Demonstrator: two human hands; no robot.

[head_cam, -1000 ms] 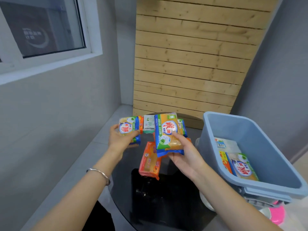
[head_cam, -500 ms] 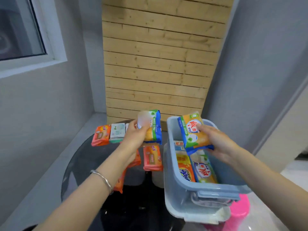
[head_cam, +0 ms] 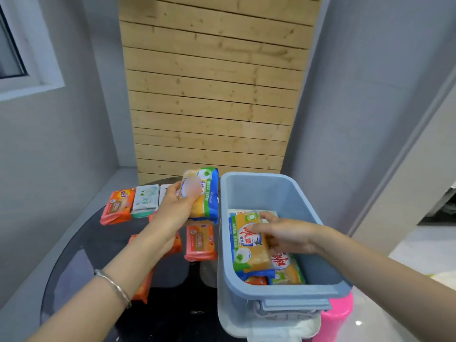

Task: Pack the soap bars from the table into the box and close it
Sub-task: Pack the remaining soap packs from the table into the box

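Note:
A blue plastic box (head_cam: 283, 291) stands open at the right of a round dark table (head_cam: 81, 248). My right hand (head_cam: 287, 236) is inside it, holding a yellow soap bar in a blue and green wrapper (head_cam: 249, 245) over other wrapped bars (head_cam: 286, 269) on the bottom. My left hand (head_cam: 176, 212) holds a second yellow soap bar (head_cam: 206, 193) above the table, just left of the box's rim. Orange bars (head_cam: 200, 241) (head_cam: 118, 206) and a white and green bar (head_cam: 145, 200) lie on the table. My left arm hides part of some others.
A pink stool (head_cam: 336, 314) stands below the box at the right. Behind the table rise a wooden slat panel (head_cam: 212, 85) and grey walls, with a window (head_cam: 14, 53) at the upper left. The box's lid hangs at its near side (head_cam: 283, 322).
My right hand has gone from above the box's rim down into the box with its bar. My left hand has carried its bar rightward, close to the box. My view swung right.

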